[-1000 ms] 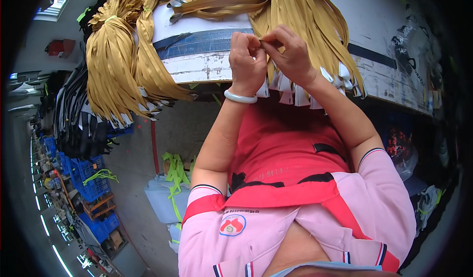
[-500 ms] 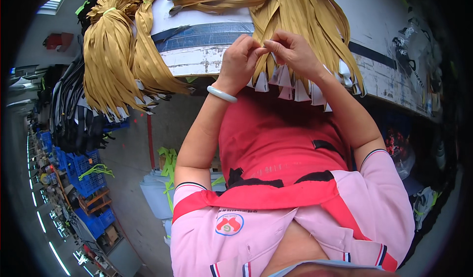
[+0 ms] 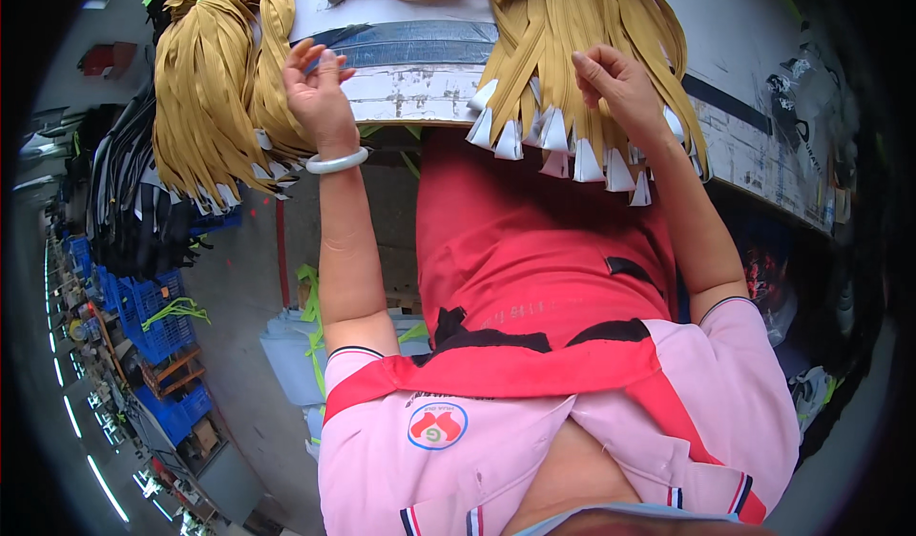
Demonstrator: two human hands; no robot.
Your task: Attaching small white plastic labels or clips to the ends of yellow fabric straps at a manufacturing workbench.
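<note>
Head view showed gold zipper tapes (image 3: 572, 21) draped over the table's (image 3: 410, 97) front edge, white tabs (image 3: 554, 132) hanging below it. Left hand (image 3: 320, 95) hovered, fingers loosely apart, near the table's left; right hand (image 3: 620, 86) curled over the tapes, any pinch impossible to tell. Handling tape ends seemed the step; next probably called for a light, precise pinch.

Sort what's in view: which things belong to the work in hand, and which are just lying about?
In the work, it seems:
gold strips with white ends, at the right hand
gold bundle nearest the left hand
white table under them

Apparently lying about:
black strips hanging at left
blue plastic crate
pale-blue sheets
</note>
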